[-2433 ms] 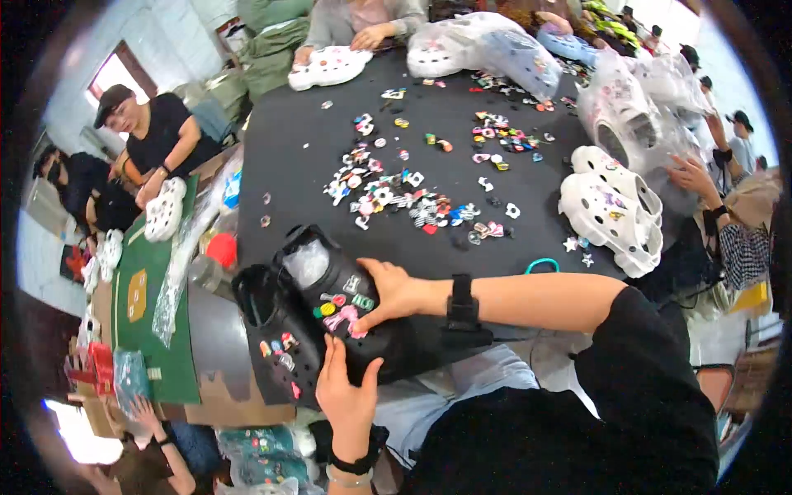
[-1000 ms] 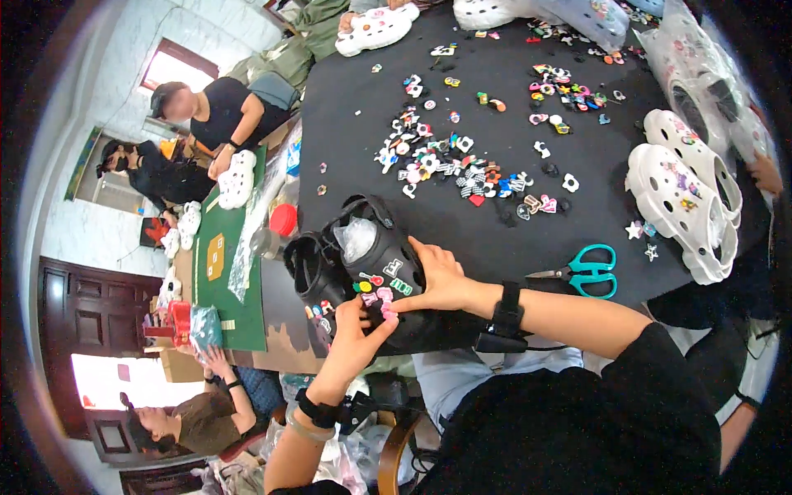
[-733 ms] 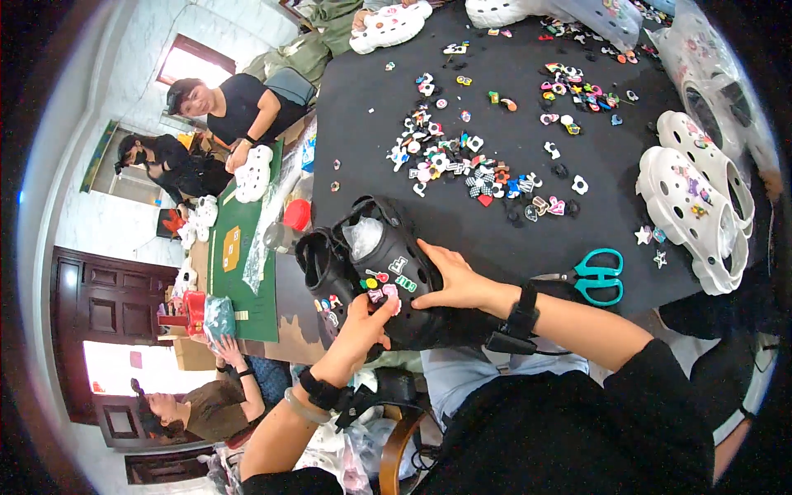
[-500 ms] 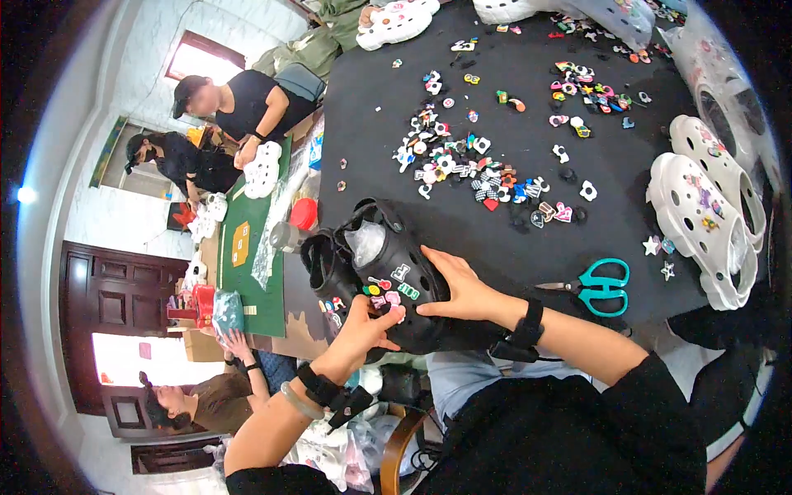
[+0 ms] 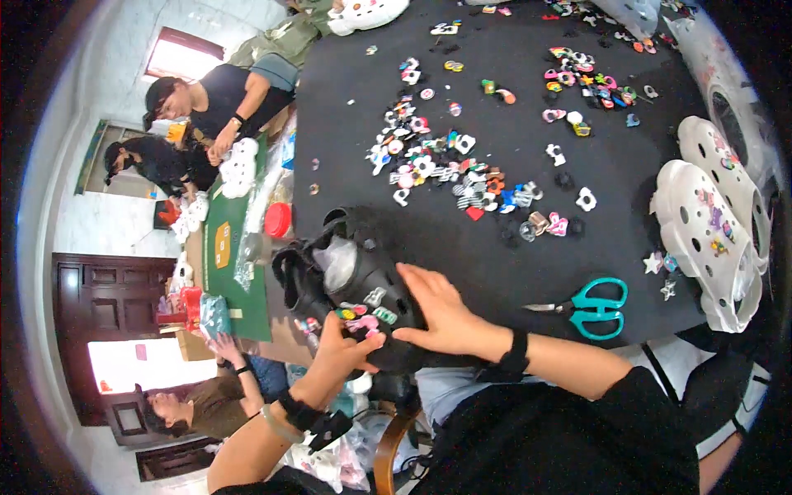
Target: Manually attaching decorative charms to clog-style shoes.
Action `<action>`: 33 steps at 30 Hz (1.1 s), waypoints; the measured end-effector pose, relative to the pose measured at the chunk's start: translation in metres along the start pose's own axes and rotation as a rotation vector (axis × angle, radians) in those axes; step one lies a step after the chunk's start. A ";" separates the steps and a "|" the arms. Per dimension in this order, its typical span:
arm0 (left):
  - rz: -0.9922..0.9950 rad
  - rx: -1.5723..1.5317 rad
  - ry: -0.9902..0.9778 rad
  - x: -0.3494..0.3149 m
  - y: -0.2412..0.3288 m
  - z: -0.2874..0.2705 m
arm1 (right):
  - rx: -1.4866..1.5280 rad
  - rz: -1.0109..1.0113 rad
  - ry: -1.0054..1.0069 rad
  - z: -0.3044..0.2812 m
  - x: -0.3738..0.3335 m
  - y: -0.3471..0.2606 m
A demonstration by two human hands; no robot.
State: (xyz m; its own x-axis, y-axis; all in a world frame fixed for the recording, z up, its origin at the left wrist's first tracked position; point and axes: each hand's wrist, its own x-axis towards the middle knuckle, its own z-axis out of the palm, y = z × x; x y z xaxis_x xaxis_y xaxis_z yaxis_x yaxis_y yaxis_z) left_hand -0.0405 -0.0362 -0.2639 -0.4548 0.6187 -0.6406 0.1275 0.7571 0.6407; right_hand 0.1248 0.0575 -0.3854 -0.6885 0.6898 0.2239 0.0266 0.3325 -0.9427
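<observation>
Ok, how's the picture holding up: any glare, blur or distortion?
Head view, lower left: the bright opening is blown out; head view, rim: corners go black, lines along the white wall bow; head view, centre: the black clogs nearly blend into the dark tabletop, charms on them look slightly soft.

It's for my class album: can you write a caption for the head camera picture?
Left hand and right hand on a black shoe with bright charms, teal scissors lying to the right.
</observation>
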 end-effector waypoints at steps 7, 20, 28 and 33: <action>0.075 0.023 -0.017 0.010 -0.002 0.000 | 0.034 0.070 0.001 0.001 -0.002 -0.007; 0.080 0.094 0.088 0.019 -0.012 0.006 | 0.037 0.089 -0.028 0.000 -0.002 -0.008; 0.251 -0.215 0.008 0.008 -0.019 0.006 | 0.091 -0.019 -0.006 -0.001 0.000 0.005; 0.411 0.230 0.137 0.010 -0.034 0.003 | -0.057 -0.139 0.083 -0.047 -0.006 -0.021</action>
State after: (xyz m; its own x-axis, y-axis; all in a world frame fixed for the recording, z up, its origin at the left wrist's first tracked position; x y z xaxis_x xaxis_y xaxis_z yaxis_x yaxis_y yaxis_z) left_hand -0.0465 -0.0552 -0.2939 -0.4361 0.8544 -0.2826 0.5052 0.4923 0.7088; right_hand 0.1628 0.0769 -0.3553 -0.6264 0.6844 0.3730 -0.0224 0.4625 -0.8863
